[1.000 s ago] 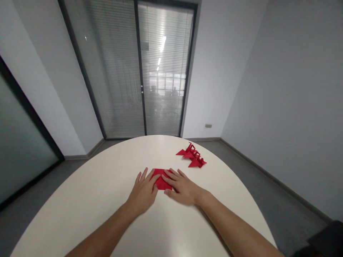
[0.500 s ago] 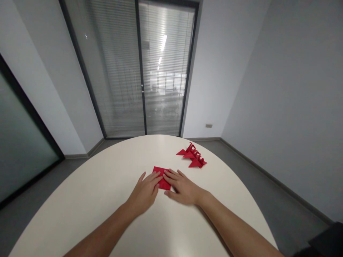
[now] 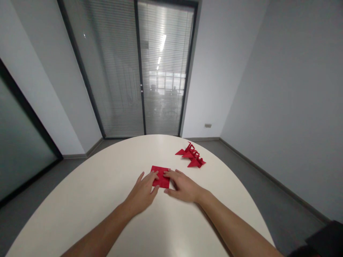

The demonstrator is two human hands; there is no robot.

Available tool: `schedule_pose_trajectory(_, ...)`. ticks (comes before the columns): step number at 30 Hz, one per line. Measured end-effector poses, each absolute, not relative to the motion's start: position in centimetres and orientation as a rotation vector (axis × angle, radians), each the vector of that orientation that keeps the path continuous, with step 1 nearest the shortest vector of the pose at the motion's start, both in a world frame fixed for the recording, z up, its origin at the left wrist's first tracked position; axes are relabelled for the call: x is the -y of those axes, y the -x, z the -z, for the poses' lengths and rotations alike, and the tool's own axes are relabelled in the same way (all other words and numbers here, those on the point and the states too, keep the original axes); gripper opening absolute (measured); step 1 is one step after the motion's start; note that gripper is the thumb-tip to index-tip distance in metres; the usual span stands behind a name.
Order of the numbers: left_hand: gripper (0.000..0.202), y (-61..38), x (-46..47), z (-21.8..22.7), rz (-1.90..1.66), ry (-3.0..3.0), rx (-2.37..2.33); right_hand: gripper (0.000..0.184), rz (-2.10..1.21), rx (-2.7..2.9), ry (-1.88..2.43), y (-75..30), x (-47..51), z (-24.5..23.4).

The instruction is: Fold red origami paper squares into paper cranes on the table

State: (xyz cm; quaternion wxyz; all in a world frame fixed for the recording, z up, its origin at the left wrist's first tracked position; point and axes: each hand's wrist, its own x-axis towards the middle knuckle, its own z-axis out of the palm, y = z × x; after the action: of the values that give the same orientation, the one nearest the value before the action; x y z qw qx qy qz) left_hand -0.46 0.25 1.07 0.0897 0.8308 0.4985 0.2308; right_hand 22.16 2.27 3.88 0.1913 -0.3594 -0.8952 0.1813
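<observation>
A red square of paper (image 3: 162,178) lies flat on the white round table (image 3: 107,185) between my hands. My left hand (image 3: 143,192) rests at its left edge, fingers stretched out and fingertips on the paper. From the other side, my right hand (image 3: 183,186) reaches over the right edge with its fingers bent a little and the tips touching the paper. Neither hand grips it. The thumbs lie near the paper's front edge. Beyond my right hand, several red origami cranes (image 3: 194,157) stand bunched together.
The table's curved far edge (image 3: 158,135) faces a glass partition with blinds (image 3: 163,107). Grey walls rise on both sides, and a socket plate (image 3: 208,125) is set low on the wall. Something black (image 3: 325,239) shows at the lower right corner.
My hands have drawn slightly apart, so more of the red paper shows. My right fingers are more bent than before. The cranes have not moved on the table.
</observation>
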Motion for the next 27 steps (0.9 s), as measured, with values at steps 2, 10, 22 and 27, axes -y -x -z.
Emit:
schedule_pose_trajectory(2,0.025,0.5,-0.2,-1.1,-0.701,-2.458,-1.466,0.051,-0.502,2.489,1.014,-22.1,-2.3,-3.9)
schedule_pose_trajectory(10,0.027,0.6,-0.2,-1.0,-0.738,-2.438,-1.429,0.02,-0.488,2.479,1.0,-22.0,-2.2,-4.2)
schedule_pose_trajectory(22,0.017,0.5,-0.5,-1.5,-0.88,-2.474,-1.474,0.022,-0.348,2.449,1.057,-21.7,-2.8,-3.9)
schedule_pose_trajectory(27,0.02,0.4,-0.4,-1.9,-0.859,-2.453,-1.504,0.02,-0.317,2.423,1.077,-21.8,-2.7,-3.8)
